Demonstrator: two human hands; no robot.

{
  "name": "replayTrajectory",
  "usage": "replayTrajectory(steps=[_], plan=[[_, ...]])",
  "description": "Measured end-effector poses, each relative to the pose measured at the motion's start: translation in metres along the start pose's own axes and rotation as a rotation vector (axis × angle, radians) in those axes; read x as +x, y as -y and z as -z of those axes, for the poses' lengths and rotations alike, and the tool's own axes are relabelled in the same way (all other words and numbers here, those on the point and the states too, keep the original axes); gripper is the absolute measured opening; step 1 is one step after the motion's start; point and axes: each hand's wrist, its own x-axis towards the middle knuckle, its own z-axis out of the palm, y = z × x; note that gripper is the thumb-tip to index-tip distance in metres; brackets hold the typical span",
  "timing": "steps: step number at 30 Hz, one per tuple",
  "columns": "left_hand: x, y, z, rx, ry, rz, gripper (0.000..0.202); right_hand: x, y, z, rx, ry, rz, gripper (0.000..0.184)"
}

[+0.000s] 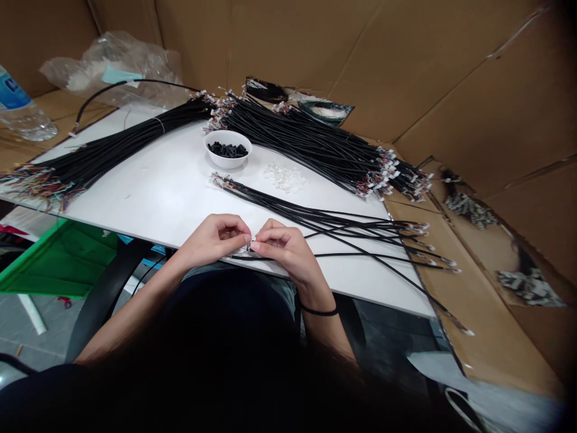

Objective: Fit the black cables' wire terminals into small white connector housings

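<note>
My left hand (215, 239) and my right hand (283, 245) meet at the near edge of the white table (148, 186), fingers pinched together on the end of a black cable (360, 255) with a small connector between the fingertips. The cable runs off to the right. A loose fan of similar black cables (315, 213) lies just beyond my hands. Further back sit a white bowl (228, 157) of small black pieces and a little heap of white connectors (285, 177).
Two big bundles of black cables lie at the back, one on the left (112, 144), one on the right (315, 144). Cardboard walls (451, 78) surround the table. A water bottle (18, 108) and plastic bag (117, 60) are far left. A green bin (54, 258) is below left.
</note>
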Motion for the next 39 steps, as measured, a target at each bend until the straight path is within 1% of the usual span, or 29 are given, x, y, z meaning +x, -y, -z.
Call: replayTrajectory(steps=[7,12,19,30,39], plan=[[-0.0020,0.0000,0.0021,0.066,0.061,-0.012,0.016,0.0002,0.0001,0.0000,-0.001,0.009,0.001,0.019],[-0.0022,0.0006,0.0036,0.071,0.076,-0.008,0.017,-0.0004,-0.0002,-0.0003,-0.010,0.007,-0.002,0.020],[-0.0014,0.0001,0.0028,0.022,0.057,0.010,0.019,0.0002,-0.0001,-0.0009,-0.002,0.008,0.011,0.019],[-0.0013,-0.0014,0.0005,0.012,0.004,0.023,0.019,-0.0006,-0.0002,-0.0012,-0.016,-0.008,0.026,0.021],[-0.0014,-0.0030,0.0007,0.018,0.019,0.031,0.019,-0.0004,-0.0002,-0.0020,-0.021,-0.009,0.012,0.023]])
